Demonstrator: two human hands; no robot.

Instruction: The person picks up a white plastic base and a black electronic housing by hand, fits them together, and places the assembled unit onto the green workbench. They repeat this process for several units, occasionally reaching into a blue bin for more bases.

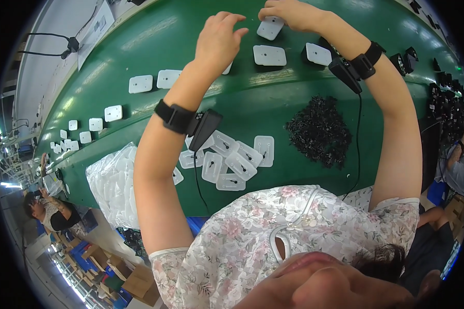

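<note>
My left hand (218, 40) is over the far part of the green table, thumb and forefinger spread apart with nothing between them. To its right, my right hand (290, 13) bends its fingers over the far edge of a tilted white-topped block (270, 31) and grips it; the fingertips are partly hidden. Nearer to me lies a black block with a white lid (269, 55). Another white-topped block (318, 54) sits below my right wrist. A white piece just shows beside my left wrist.
Translucent rectangular covers (241, 165) with small black parts lie before me. Right of them is a heap of small black parts (319, 131). A clear plastic bag (113, 180) rests at left. White-topped blocks (141, 84) line the table leftward. Black devices (404, 62) stand far right.
</note>
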